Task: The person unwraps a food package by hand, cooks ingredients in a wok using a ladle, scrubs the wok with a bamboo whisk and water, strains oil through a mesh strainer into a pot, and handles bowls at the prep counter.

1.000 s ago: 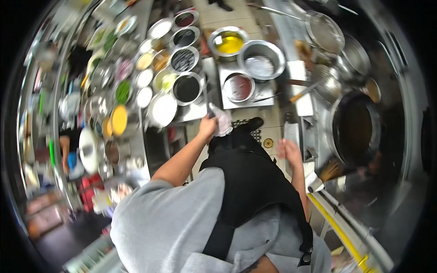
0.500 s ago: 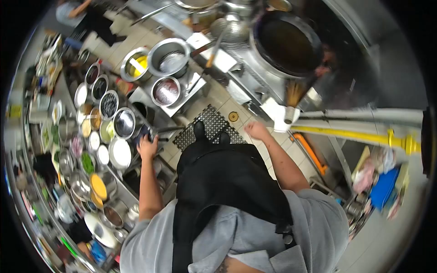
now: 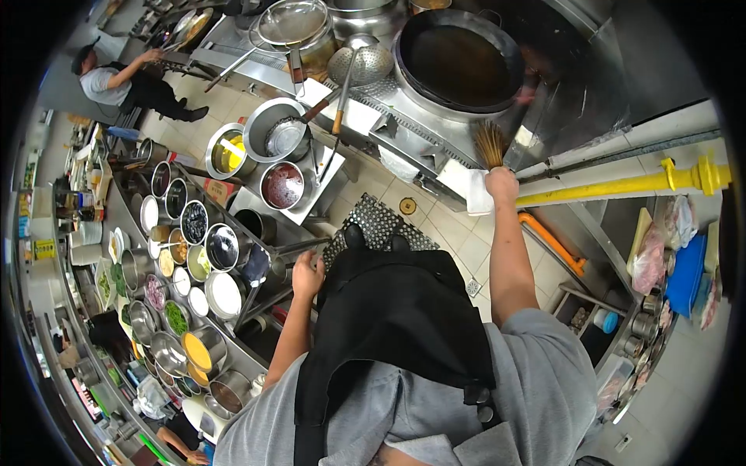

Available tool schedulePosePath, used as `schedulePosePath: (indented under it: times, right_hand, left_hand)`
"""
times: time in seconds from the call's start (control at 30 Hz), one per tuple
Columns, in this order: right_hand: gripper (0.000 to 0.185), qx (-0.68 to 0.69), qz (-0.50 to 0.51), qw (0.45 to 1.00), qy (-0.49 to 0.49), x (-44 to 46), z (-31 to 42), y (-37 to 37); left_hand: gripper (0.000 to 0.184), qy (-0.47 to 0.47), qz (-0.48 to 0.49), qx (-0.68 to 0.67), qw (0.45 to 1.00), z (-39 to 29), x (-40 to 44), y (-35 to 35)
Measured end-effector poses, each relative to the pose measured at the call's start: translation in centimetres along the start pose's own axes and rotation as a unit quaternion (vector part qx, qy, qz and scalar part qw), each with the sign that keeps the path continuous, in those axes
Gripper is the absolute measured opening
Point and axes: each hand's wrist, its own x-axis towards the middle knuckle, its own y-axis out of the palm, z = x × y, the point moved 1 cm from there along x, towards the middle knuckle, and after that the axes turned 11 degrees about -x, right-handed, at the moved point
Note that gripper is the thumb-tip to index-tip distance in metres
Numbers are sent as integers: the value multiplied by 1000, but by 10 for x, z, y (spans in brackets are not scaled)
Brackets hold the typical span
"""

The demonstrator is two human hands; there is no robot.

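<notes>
My right hand (image 3: 502,185) is wrapped round the base of a bamboo brush (image 3: 489,146), whose bristles point up toward the stove. A white cloth (image 3: 479,192) lies beside it at the stove's edge. Above them sits a large dark wok (image 3: 460,62) with dark liquid in it. My left hand (image 3: 308,272) hangs near the prep table's edge with its fingers partly curled and nothing visible in them. A dark cloth (image 3: 256,264) lies on the table edge to its left.
Metal pots (image 3: 225,293) of sauces and chopped food crowd the left table. A small stand (image 3: 322,196) bears a large pot (image 3: 273,128). A skimmer (image 3: 371,65) rests by the stove. A yellow pipe (image 3: 622,185) runs right. A co-worker (image 3: 116,87) stands upper left. A black mat (image 3: 371,225) lies underfoot.
My right hand has moved up and right and taken hold of the brush. My left hand has let go of the dark cloth and moved off the table edge. The view has turned right.
</notes>
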Motion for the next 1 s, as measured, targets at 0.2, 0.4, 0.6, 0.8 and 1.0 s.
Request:
schedulePosePath:
  times: [0.2, 0.4, 0.6, 0.8, 1.0]
  right_hand:
    - [66, 63, -58, 995, -52, -23, -47, -40]
    - [63, 173, -112, 977, -52, -22, -58, -49]
    - [48, 25, -45, 998, -42, -31, -23, -20]
    - [57, 9, -102, 994, -28, -58, 3, -66]
    - [56, -40, -32, 998, -32, -85, 73, -122]
  left_hand:
    - [24, 6, 91, -117, 989, -43, 44, 9]
    - [22, 61, 123, -127, 982, -69, 137, 41]
    - [19, 278, 283, -122, 910, -142, 202, 77]
    - [19, 397, 353, -144, 835, -197, 250, 122]
    - [98, 164, 45, 104, 980, -157, 372, 95]
